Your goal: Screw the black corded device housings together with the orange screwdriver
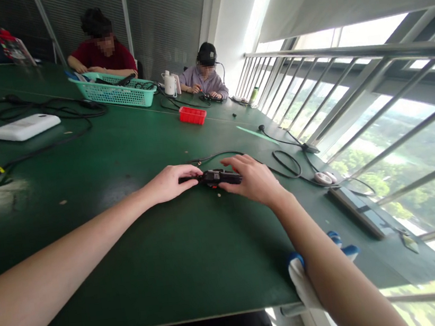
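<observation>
A black, elongated device (219, 177) with a small red-orange detail on its lower side lies low over the green table between my hands. Its exact kind is not clear. My left hand (174, 182) pinches the thin left end between thumb and fingers. Around the thicker right end, my right hand (252, 178) curls its thumb and fingers, hiding part of that end. Just behind the device runs a thin black cable (220, 154); whether it joins the device cannot be made out. A tiny pale bit (219, 195) rests on the table in front.
A red tray (192, 115) and a turquoise basket (116, 95) of dark items stand farther back. Left is a white box (26, 127) among black cables. Blue-and-white gloves (303, 280) lie under my right forearm. Two people sit opposite. A metal railing (347, 55) borders the right.
</observation>
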{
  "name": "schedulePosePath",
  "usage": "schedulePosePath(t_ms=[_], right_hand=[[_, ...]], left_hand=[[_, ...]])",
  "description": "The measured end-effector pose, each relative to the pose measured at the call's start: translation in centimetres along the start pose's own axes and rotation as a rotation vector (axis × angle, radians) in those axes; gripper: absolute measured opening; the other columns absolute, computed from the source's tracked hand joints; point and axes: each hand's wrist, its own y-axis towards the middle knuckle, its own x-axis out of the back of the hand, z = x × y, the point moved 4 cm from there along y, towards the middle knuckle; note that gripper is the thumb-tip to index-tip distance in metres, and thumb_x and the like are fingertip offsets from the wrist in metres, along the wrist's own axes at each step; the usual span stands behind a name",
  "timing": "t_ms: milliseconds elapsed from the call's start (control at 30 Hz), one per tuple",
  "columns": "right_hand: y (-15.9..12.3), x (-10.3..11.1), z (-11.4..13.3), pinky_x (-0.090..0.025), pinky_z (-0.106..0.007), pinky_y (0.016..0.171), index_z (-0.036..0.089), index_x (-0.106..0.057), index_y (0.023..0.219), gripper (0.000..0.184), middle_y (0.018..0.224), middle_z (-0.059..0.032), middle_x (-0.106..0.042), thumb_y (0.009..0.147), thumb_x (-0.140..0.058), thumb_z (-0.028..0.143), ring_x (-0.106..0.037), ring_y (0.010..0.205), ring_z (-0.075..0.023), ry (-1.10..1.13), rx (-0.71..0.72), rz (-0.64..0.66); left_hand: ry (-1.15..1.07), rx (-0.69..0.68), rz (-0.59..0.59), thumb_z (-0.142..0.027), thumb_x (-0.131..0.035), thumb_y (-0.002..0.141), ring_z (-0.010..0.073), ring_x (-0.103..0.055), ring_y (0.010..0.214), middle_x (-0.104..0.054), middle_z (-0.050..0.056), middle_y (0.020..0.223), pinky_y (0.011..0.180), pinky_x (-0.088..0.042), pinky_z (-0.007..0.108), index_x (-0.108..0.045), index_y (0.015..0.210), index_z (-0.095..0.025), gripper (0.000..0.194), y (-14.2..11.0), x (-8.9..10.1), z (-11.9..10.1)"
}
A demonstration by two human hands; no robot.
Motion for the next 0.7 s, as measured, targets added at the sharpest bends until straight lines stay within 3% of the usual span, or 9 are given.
schedulePosePath(t_ms=[33,100,200,300,400,500,567,700], right_hand=[[0.1,-0.9,-0.2,-0.052,-0.034,0.082,0.026,-0.061,0.128,0.049,0.120,-0.0055,-0.069,0.084,-0.073,0.044,-0.061,0.108,-0.0248,-0.022,0.019,0.074],[0.2,-2.3,-1.0,-0.052,-0.034,0.086,0.028,-0.063,0.127,0.045,0.122,-0.0046,-0.068,0.086,-0.072,0.044,-0.060,0.112,-0.0241,-0.035,0.002,0.135],[0.3,-2.9,-3.2,-0.051,-0.033,0.088,0.029,-0.065,0.125,0.045,0.121,-0.0038,-0.069,0.084,-0.071,0.046,-0.061,0.113,-0.0235,-0.037,-0.085,0.148],[-0.5,-2.5,-6.9,-0.050,-0.033,0.082,0.030,-0.066,0.123,0.052,0.118,-0.0041,-0.068,0.079,-0.073,0.054,-0.062,0.112,-0.0256,-0.073,-0.256,0.192],[-2.4,-1.8,-11.5,-0.048,-0.032,0.075,0.028,-0.067,0.122,0.055,0.113,-0.0064,-0.068,0.077,-0.071,0.060,-0.065,0.100,-0.0255,-0.161,-0.516,0.238],[-4.5,-1.0,-15.0,-0.047,-0.032,0.073,0.024,-0.070,0.116,0.054,0.115,-0.0113,-0.067,0.076,-0.071,0.060,-0.066,0.101,-0.0286,-0.270,-0.726,0.219],[-5.5,-0.8,-16.3,-0.047,-0.034,0.074,0.021,-0.071,0.114,0.053,0.115,-0.0140,-0.067,0.078,-0.068,0.061,-0.066,0.102,-0.0304,-0.298,-0.793,0.223],[-6.1,-0.6,-17.1,-0.048,-0.034,0.076,0.022,-0.072,0.115,0.051,0.116,-0.0135,-0.069,0.077,-0.068,0.056,-0.067,0.104,-0.0302,-0.296,-0.783,0.246]], left_hand=[[0.043,-0.032,0.011,-0.046,-0.061,0.093,0.0254,-0.066,0.121,-0.071,0.004,0.130,0.111,-0.047,0.042,-0.067,0.128,-0.026,0.041,0.0,-0.2,-0.2],[0.127,-0.091,0.023,-0.045,-0.058,0.095,0.0256,-0.060,0.132,-0.063,0.003,0.144,0.118,-0.041,0.042,-0.061,0.139,-0.029,0.046,-0.1,-0.5,-0.6],[0.199,-0.123,-0.007,-0.045,-0.054,0.098,0.0249,-0.054,0.137,-0.057,0.004,0.150,0.120,-0.037,0.041,-0.056,0.144,-0.028,0.049,-0.4,-0.4,-1.1],[0.226,-0.103,-0.042,-0.046,-0.050,0.099,0.0258,-0.053,0.137,-0.055,0.006,0.151,0.120,-0.037,0.041,-0.056,0.143,-0.027,0.049,-0.6,-0.1,-1.3],[0.246,-0.067,0.006,-0.048,-0.049,0.099,0.0277,-0.053,0.135,-0.053,0.007,0.151,0.117,-0.040,0.043,-0.057,0.142,-0.028,0.048,-0.7,-0.2,-1.1],[0.269,-0.058,0.053,-0.049,-0.050,0.098,0.0280,-0.054,0.133,-0.053,0.006,0.149,0.115,-0.041,0.043,-0.056,0.142,-0.030,0.048,-0.7,-0.3,-0.9],[0.270,-0.041,0.059,-0.049,-0.050,0.099,0.0282,-0.054,0.133,-0.053,0.006,0.148,0.113,-0.042,0.043,-0.056,0.142,-0.031,0.048,-0.7,-0.4,-0.7],[0.274,-0.019,0.063,-0.051,-0.049,0.098,0.0286,-0.054,0.132,-0.054,0.007,0.147,0.112,-0.043,0.043,-0.056,0.142,-0.031,0.048,-0.7,-0.4,-0.5]])
